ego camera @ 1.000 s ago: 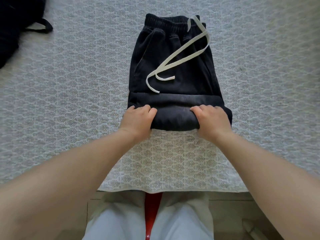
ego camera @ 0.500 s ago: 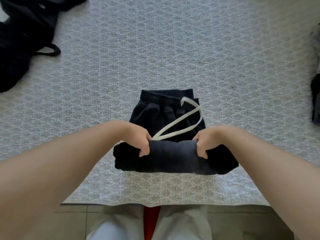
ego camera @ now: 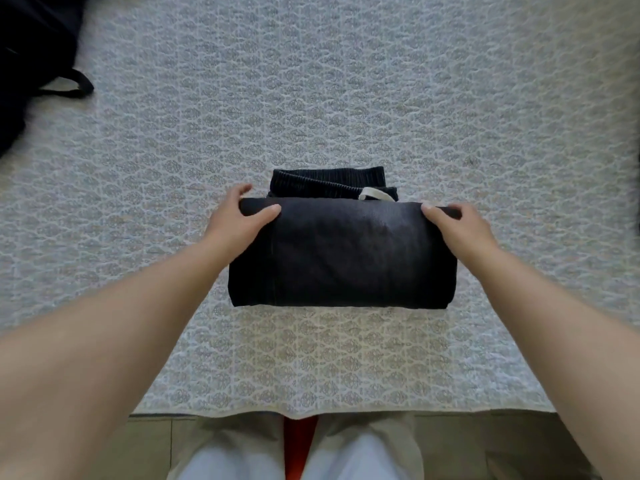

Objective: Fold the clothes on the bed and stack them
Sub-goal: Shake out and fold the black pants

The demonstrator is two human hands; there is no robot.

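The left hand [ego camera: 239, 216] grips the far left corner of the folded dark trousers [ego camera: 341, 252], thumb lying on top of the cloth and fingers curled over the far edge, and the right hand [ego camera: 457, 221] mirrors it at the far right corner, thumb on top and fingers wrapped behind. Holding both ends of the same edge looks meant to keep the top layer square and taut as it comes to lie over the layers below, so the bundle does not skew to one side. The trousers sit in the near middle of the bed, on the pale patterned bedspread [ego camera: 346, 98], close to its near edge where both arms reach them easily. Beyond the held edge the ribbed waistband [ego camera: 329, 180] and a loop of the white drawstring [ego camera: 375, 195] stick out, so this fold stops short of the waist rather than covering it. At the far left lies a heap of black clothing [ego camera: 31, 53] with a strap, well apart from the trousers, probably waiting to be folded. This garment looks almost done, with stacking still ahead.
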